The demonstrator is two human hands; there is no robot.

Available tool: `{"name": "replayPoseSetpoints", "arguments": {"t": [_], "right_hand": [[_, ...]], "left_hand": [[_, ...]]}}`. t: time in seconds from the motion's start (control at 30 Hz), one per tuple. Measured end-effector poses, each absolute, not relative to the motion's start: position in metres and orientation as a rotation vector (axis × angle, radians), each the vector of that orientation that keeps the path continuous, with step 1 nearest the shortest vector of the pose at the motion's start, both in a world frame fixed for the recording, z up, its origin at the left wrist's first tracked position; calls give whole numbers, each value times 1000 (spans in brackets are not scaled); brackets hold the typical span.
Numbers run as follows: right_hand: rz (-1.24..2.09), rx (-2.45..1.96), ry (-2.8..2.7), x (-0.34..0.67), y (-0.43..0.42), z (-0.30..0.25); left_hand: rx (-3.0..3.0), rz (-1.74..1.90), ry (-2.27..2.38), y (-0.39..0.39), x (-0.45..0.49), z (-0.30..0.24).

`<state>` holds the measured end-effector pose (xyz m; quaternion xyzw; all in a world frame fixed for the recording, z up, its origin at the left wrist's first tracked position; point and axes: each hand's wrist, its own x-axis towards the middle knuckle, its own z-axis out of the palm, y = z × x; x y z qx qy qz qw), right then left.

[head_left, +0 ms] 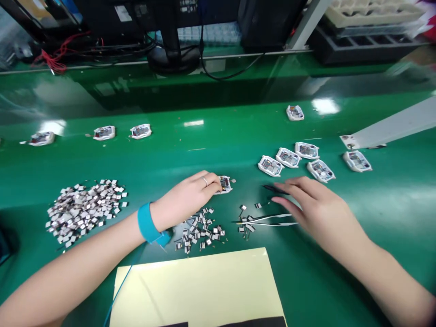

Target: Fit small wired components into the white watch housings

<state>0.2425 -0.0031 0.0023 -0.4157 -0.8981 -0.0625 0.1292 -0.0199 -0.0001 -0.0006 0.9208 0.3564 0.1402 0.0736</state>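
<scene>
My left hand (197, 193), with a ring and a teal wrist strap (149, 223), has its fingers closed on the edge of a small white device casing (225, 185). A circuit board shows inside the casing, and a small round part sticks out at its right. My right hand (311, 206) has thumb and fingers around a dark pointed tool (274, 188); its exact kind is partly hidden. Below that hand, silver tweezers (265, 221) lie on the table. Small square metallic parts (200, 231) with dark tabs are scattered between and below the hands.
A heap of small metallic parts (85, 209) lies at left. Several open white casings (288, 157) sit at right, others (141, 131) farther back. A yellow sheet (200, 290) lies in front. A white metal bracket (391, 122) juts in from the right; a monitor stand (173, 59) is behind.
</scene>
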Motion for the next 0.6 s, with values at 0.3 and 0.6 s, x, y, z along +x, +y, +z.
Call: {"name": "replayPoseSetpoints", "arguments": {"t": [0.3,0.6], "right_hand": [[402,-1207,-2487,231,15,8],[790,-907,-2352,182,34,12]], "left_hand": [[2553,443,1121,3,-32,12],[2609,606,1248,-2,-21,3]]}}
